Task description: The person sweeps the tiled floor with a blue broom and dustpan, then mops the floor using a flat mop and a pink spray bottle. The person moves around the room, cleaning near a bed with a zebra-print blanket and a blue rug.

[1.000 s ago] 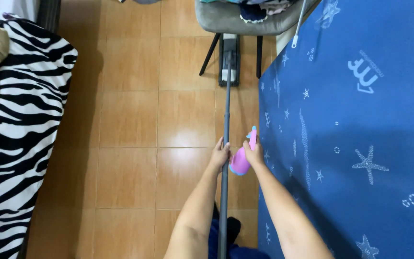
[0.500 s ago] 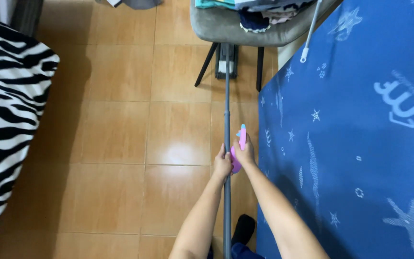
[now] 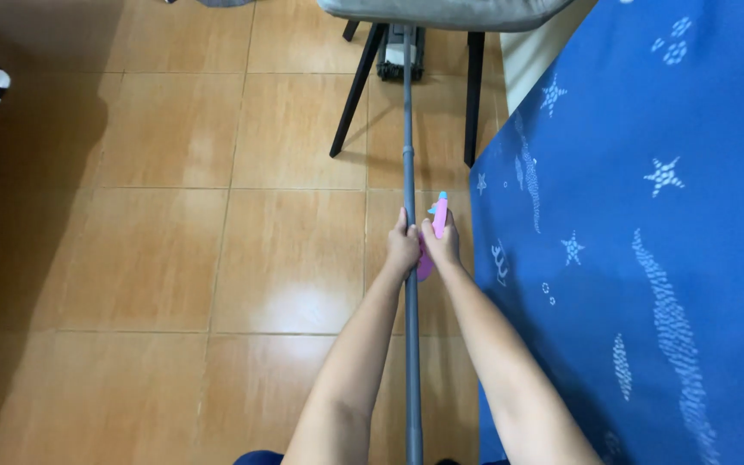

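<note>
We've got both hands up on the grey mop pole (image 3: 408, 129), which runs straight away from us across the orange floor tiles (image 3: 217, 258) and ends under the grey chair (image 3: 441, 10), right between its black legs. Left hand (image 3: 402, 248) is wrapped tight around the pole. Right hand (image 3: 443, 245) sits just beside it, clamped on a pink spray bottle (image 3: 437, 220). A blue bedspread (image 3: 647, 258) with white starfish fills our right side.

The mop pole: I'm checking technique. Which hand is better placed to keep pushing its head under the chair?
Probably the left hand: it wraps the grey pole itself. The right hand holds a pink spray bottle beside it.
</note>
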